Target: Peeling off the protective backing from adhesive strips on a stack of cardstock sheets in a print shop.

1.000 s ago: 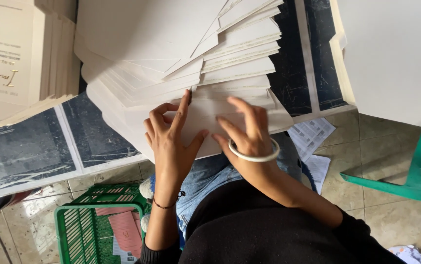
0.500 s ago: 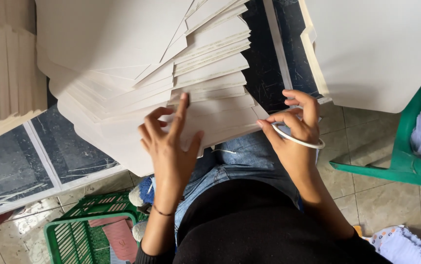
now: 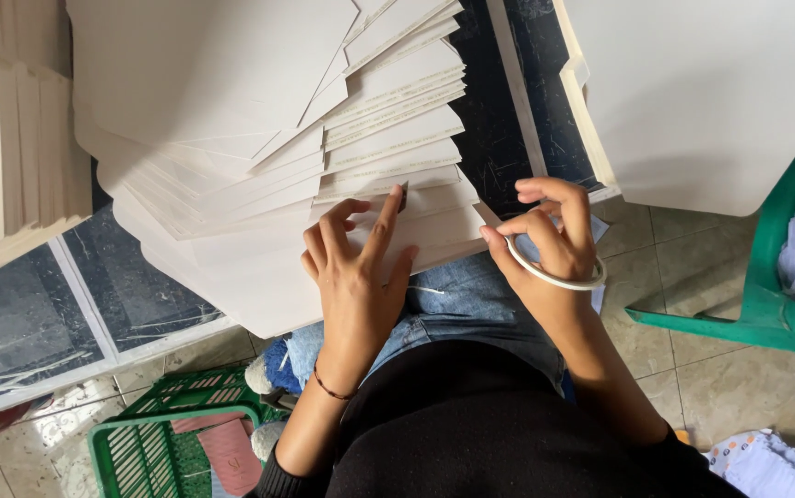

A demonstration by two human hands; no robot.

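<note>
View from above of a seated person working at a dark, marbled tabletop (image 3: 19,314) edged in white. A fanned stack of cream-white cardboard sheets (image 3: 259,184) overhangs the near edge of the tabletop and extends over the person's lap. The left hand (image 3: 356,277) lies flat on the lowest sheets of the fan, fingers spread and index finger extended toward a small dark mark near a sheet edge; its grip is wide and holds nothing. The right hand (image 3: 550,244), just beside the right edge of the fan, has its fingers curled in a narrow grip around a thin white tape ring (image 3: 559,275), which hangs about the fingers. A second pile of large white sheets (image 3: 702,101) lies at upper right, and a thick block of stacked cream card (image 3: 10,157) stands at far left. Below the tabletop, a green plastic basket (image 3: 139,447) rests on the tiled floor, and a green plastic chair (image 3: 766,277) stands at right.
</note>
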